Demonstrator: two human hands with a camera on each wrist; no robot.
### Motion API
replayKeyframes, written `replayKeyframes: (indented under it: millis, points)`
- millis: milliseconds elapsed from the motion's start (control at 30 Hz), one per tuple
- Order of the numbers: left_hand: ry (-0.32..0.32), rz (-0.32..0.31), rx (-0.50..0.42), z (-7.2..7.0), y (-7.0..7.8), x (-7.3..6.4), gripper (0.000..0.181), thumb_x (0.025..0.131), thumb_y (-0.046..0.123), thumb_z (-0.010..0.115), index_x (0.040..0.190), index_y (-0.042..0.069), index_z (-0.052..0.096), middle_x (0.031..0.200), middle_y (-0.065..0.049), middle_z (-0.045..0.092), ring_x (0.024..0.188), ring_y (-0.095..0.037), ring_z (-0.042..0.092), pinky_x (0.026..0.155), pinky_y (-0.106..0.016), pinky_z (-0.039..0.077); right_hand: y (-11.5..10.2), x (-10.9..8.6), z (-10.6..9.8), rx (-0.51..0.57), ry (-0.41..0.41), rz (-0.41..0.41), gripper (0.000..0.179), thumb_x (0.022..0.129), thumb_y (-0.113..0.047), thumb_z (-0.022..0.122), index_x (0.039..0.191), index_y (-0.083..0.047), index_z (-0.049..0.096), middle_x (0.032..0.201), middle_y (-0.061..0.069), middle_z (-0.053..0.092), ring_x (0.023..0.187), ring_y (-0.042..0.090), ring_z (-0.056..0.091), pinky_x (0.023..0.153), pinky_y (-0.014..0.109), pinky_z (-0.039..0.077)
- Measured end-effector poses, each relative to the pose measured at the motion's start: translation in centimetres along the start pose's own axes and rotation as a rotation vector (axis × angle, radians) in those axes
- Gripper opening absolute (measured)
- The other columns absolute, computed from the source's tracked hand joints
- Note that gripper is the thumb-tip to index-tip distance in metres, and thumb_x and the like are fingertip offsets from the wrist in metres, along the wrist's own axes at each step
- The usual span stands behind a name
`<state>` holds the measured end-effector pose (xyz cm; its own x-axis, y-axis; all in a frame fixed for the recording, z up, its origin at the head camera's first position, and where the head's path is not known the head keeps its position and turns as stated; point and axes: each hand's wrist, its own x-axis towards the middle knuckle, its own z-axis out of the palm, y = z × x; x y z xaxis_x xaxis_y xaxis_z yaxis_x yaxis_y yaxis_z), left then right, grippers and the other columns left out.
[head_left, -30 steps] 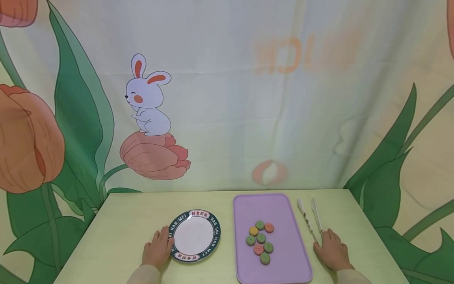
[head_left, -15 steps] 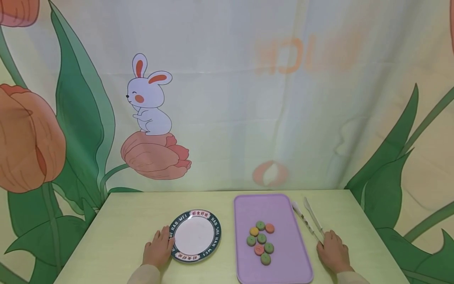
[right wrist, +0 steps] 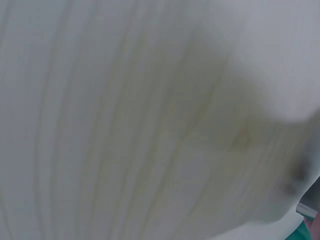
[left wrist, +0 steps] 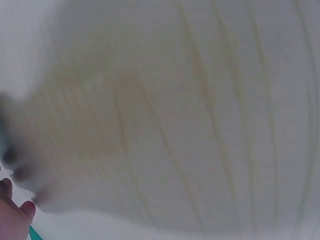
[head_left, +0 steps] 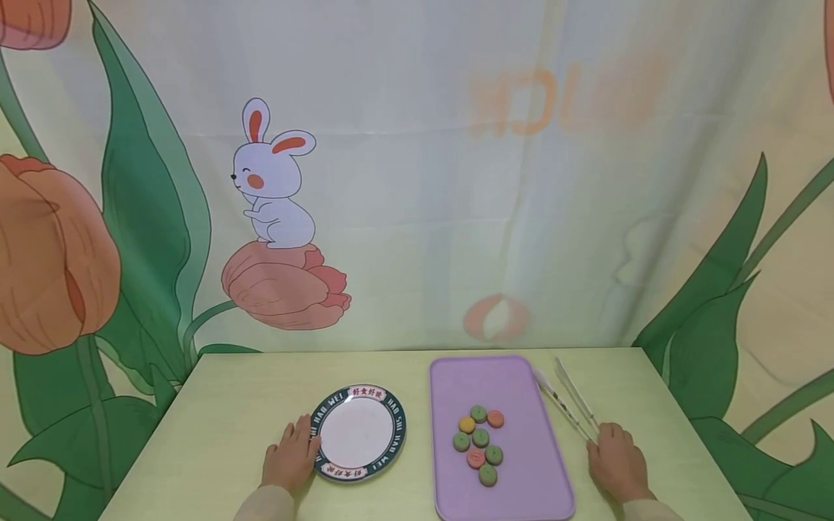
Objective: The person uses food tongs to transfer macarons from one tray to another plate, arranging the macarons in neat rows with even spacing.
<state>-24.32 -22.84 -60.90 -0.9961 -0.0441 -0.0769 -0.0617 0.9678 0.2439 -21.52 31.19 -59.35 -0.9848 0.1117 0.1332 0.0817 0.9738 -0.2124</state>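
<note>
My left hand (head_left: 290, 456) rests at the left rim of a round plate (head_left: 360, 434) with a white middle and a dark, lettered border. Its fingers lie relaxed along the edge. On the right, my right hand (head_left: 619, 461) grips the near end of slim, pale tongs (head_left: 573, 389), whose two arms point away and to the left. One arm is patterned and reaches the right edge of a purple tray (head_left: 521, 391). Several small round, button-like pieces (head_left: 480, 437), green, orange, red and yellow, lie on that tray. In the right wrist view a grey metal strip (right wrist: 309, 202) shows beside a fingertip.
A pale yellow-green table (head_left: 208, 412) carries everything. Behind it hangs a curtain (head_left: 404, 239) printed with tulips and a rabbit. A blurred pale surface (left wrist: 200, 125) fills most of both wrist views.
The tongs have swung left, their tips now nearer the tray's edge. My right hand has shifted slightly right. Left hand, plate and round pieces have stayed put.
</note>
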Motion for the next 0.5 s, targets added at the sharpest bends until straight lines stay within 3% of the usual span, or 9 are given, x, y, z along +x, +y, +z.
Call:
replayKeyframes:
  millis: [200,500]
  points:
    - [-0.002,0.0,-0.011,-0.1,0.0,-0.1,0.059,0.093,0.036,0.032,0.139,0.001,0.02,0.143,-0.018,0.026,0.13,-0.04,0.022,0.098,-0.062,0.023,0.2,-0.1,-0.7,0.013,0.064,-0.04,0.033,0.083,-0.02,0.053,0.101,0.008,0.049,0.089,0.018,0.05,0.079,0.031,0.051,0.057,0.044,0.046]
    - [0.003,0.008,-0.014,0.0,-0.1,0.0,0.058,0.094,0.035,0.03,0.14,0.001,0.019,0.144,-0.017,0.025,0.13,-0.041,0.022,0.099,-0.062,0.023,0.2,0.0,-1.7,-0.022,0.043,-0.031,0.034,0.086,-0.02,0.051,0.106,0.008,0.048,0.09,0.017,0.049,0.08,0.03,0.051,0.056,0.043,0.046]
